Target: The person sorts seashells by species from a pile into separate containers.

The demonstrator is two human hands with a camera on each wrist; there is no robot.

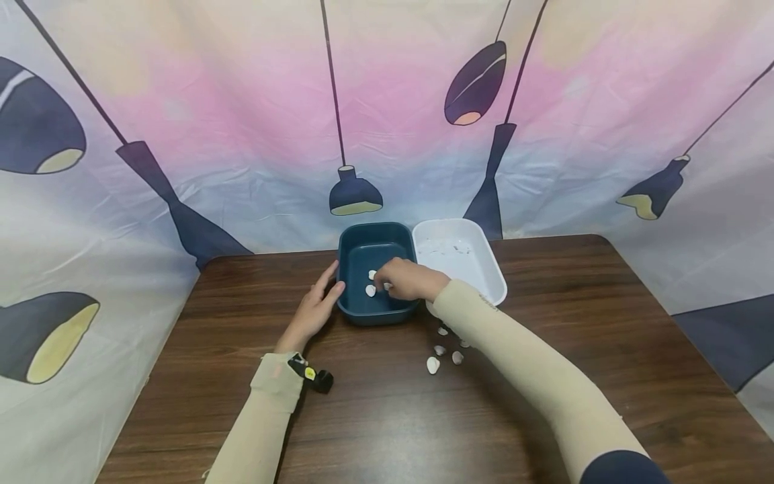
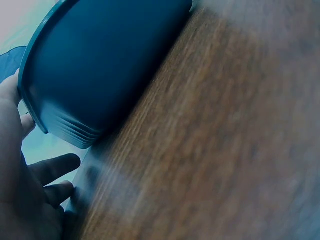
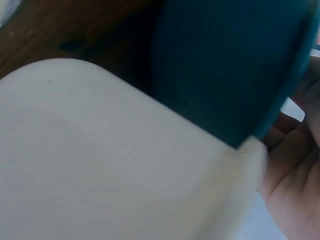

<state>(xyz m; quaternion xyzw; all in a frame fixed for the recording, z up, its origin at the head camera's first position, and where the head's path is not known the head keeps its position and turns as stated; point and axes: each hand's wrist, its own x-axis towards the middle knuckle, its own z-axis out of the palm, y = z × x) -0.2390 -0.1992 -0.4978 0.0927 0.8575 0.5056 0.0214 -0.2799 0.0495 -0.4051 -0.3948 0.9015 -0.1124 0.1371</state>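
Note:
A deep teal container stands near the table's back edge, with a few small white pieces that look like seashells on its floor. My left hand rests against its left side with fingers extended; in the left wrist view, fingers spread beside the ribbed corner. My right hand reaches over the right rim into the container, fingers pointing down. A white piece shows by its fingertips; whether they pinch it is hidden. In the right wrist view the palm shows beyond the teal rim.
A white tray adjoins the teal container on its right, with small dark specks inside. Several shell-like pieces lie on the wooden table in front of the tray, some partly behind my right forearm. A printed curtain hangs behind.

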